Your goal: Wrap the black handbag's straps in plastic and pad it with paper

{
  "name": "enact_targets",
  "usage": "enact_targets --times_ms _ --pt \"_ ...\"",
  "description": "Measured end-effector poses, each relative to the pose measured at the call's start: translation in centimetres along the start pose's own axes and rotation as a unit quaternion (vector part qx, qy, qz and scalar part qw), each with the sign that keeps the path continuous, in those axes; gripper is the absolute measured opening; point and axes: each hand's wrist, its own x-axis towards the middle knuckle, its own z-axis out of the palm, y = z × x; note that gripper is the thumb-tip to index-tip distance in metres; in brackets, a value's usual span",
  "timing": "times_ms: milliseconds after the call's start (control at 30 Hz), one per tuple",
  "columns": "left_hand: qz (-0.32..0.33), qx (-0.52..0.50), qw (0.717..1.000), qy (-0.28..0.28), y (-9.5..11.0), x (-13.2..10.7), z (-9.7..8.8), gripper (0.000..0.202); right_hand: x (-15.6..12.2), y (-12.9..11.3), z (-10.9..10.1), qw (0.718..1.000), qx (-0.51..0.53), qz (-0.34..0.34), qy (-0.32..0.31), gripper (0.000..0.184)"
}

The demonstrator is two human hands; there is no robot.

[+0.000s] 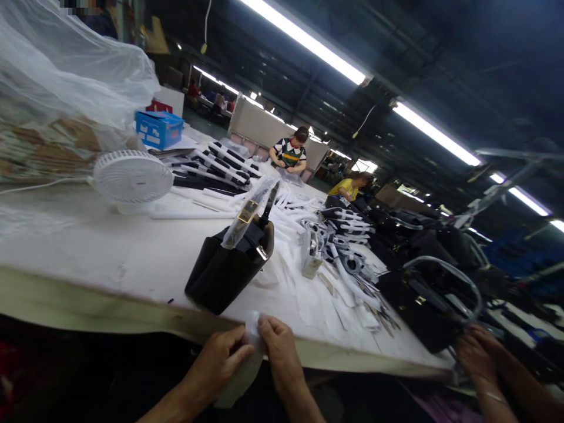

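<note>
At the table's near edge, my left hand (224, 355) and my right hand (279, 348) pinch a thin whitish translucent sheet (241, 380) between them. The sheet looks like plastic film or soft foam; I cannot tell which. Its lower end hangs below the table edge. Just beyond my hands a black handbag (227, 267) stands tilted on the table. Clear film wraps part of its strap (247, 214), around a gold buckle. Neither hand touches the bag.
A white fan (132, 176) and a blue box (159, 129) stand left on the white table (88, 247). White-wrapped straps (220, 164) lie in heaps. At right, a co-worker's hands (480, 355) are at another black bag (429, 305). Two people work across the table.
</note>
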Motion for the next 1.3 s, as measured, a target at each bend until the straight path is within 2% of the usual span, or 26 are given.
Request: enact_targets --times_ms 100,167,267,333,400,500,633,733,800,867,967,1067,1133,1200,1233,1300 --pt "0.002 0.035 0.999 -0.009 0.0 -0.9 -0.5 0.016 -0.7 1.4 2.3 0.996 0.065 -0.026 0.063 0.039" --pt "-0.009 0.052 0.999 -0.006 0.1 -1.4 -1.1 0.017 -0.9 2.3 3.3 0.987 0.133 -0.02 0.086 0.038" --pt "-0.027 0.051 0.998 0.003 0.2 -1.9 -1.8 0.022 -1.5 2.9 4.9 0.969 0.234 -0.005 0.082 0.039" --pt "-0.039 0.043 0.998 0.013 0.2 -2.1 -2.2 0.026 -2.0 2.9 5.9 0.961 0.267 -0.003 0.071 0.039" --pt "-0.047 0.034 0.998 0.022 0.2 -2.3 -2.4 0.027 -2.1 2.8 6.5 0.956 0.281 0.001 0.088 0.04" --pt "-0.044 0.006 0.999 0.029 0.6 -2.4 -2.6 0.029 -1.8 2.6 6.8 0.941 0.312 0.012 0.126 0.042" --pt "-0.035 -0.049 0.998 0.03 1.6 -2.1 -3.0 0.033 -0.7 2.5 7.0 0.925 0.36 0.008 0.124 0.04" --pt "-0.038 -0.068 0.996 0.045 2.1 -1.7 -2.9 0.033 0.6 2.6 7.3 0.9 0.412 0.025 0.139 0.038" --pt "-0.046 -0.064 0.995 0.056 2.1 -1.5 -2.8 0.033 1.6 2.5 7.1 0.881 0.445 0.039 0.157 0.036" --pt "-0.053 -0.06 0.995 0.061 1.7 -1.4 -2.8 0.033 2.5 2.1 6.3 0.874 0.455 0.041 0.169 0.035" --pt "-0.057 -0.072 0.993 0.069 1.0 -1.5 -3.4 0.034 2.9 0.1 4.1 0.888 0.429 0.028 0.165 0.039" --pt "-0.067 -0.116 0.989 0.07 0.3 -1.5 -4.5 0.034 1.8 -3.2 2.0 0.915 0.385 0.018 0.118 0.046" --pt "-0.071 -0.15 0.984 0.066 0.1 -1.3 -5.2 0.032 -0.1 -5.5 1.0 0.943 0.326 0.0 0.071 0.037" --pt "-0.08 -0.176 0.979 0.067 -0.1 -1.2 -5.7 0.032 -2.8 -7.5 0.1 0.977 0.209 -0.031 0.012 0.027" --pt "-0.085 -0.185 0.976 0.07 -0.2 -1.1 -5.9 0.032 -4.3 -8.3 -0.3 0.99 0.135 -0.044 -0.026 0.028" --pt "-0.089 -0.203 0.972 0.076 -0.4 -1.0 -6.1 0.031 -7.5 -9.2 -1.2 0.994 0.026 -0.06 -0.085 0.032"
